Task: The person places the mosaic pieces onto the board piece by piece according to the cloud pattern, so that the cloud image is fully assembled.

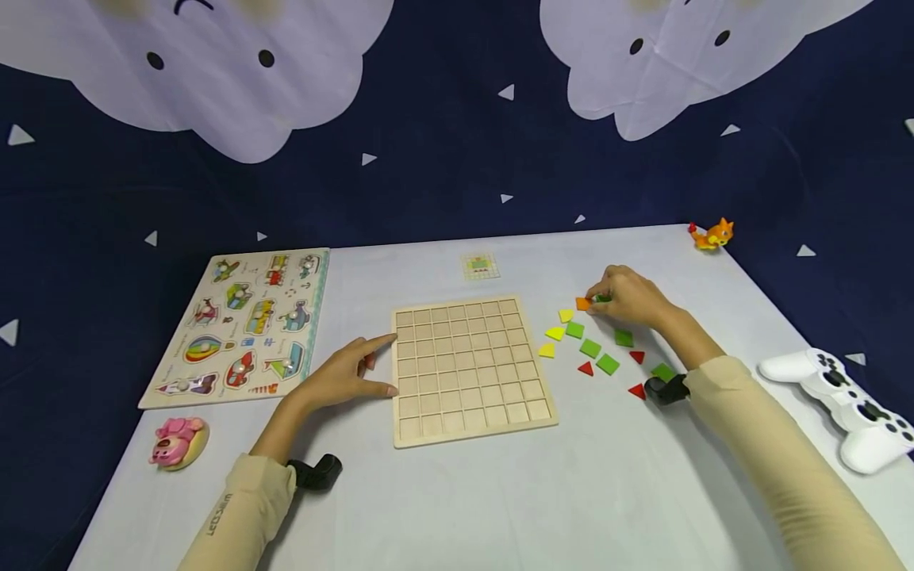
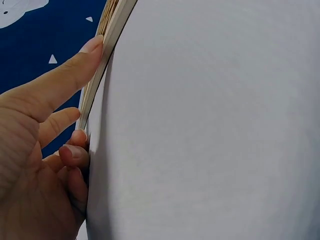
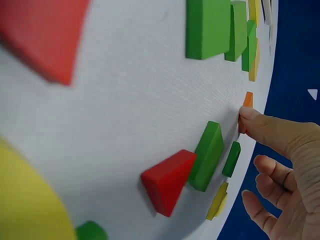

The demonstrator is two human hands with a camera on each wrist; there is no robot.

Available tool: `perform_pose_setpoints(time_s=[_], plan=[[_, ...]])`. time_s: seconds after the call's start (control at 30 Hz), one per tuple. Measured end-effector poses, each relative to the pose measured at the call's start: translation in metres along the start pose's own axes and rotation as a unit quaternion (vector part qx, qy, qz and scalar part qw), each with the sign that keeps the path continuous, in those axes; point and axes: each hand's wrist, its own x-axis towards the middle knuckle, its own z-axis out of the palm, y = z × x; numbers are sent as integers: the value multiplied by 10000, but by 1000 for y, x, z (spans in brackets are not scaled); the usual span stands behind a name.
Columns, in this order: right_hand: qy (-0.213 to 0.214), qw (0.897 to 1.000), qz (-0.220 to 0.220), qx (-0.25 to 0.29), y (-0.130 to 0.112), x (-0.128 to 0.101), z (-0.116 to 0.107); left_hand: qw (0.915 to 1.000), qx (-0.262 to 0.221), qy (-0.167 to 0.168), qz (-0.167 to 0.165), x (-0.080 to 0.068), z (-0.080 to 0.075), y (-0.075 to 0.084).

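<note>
Barely started: grid board (image 1: pixel 471 369) all bare, 0 tiles in. Left hand (image 1: pixel 343 379) bracing its 9 o'clock edge, fingers straight. Right hand (image 1: pixel 628 297) pinching an orange tile (image 1: pixel 582 304) at board's 2 o'clock, loose tiles (image 1: pixel 598 353) waiting.

backdrop: navy cloth (image 1: pixel 457 159), white clouds (image 1: pixel 214 71) | table (image 1: pixel 571 492): pale grey

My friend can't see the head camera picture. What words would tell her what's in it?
A person's right hand touches an orange piece among green, yellow and red pieces on a white table. The left hand rests against the edge of a wooden grid board. A peg puzzle lies further left.
</note>
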Motion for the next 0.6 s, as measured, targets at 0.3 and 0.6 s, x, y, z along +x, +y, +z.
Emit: perform_pose_setpoints(time_s=[0.3, 0.6], plan=[[-65, 9997, -69, 219, 1, 6, 4, 9998, -181, 2, -15, -1, 2, -1], [286, 9980, -459, 338, -24, 13, 4, 9996, -258, 7, -90, -1, 1, -1]])
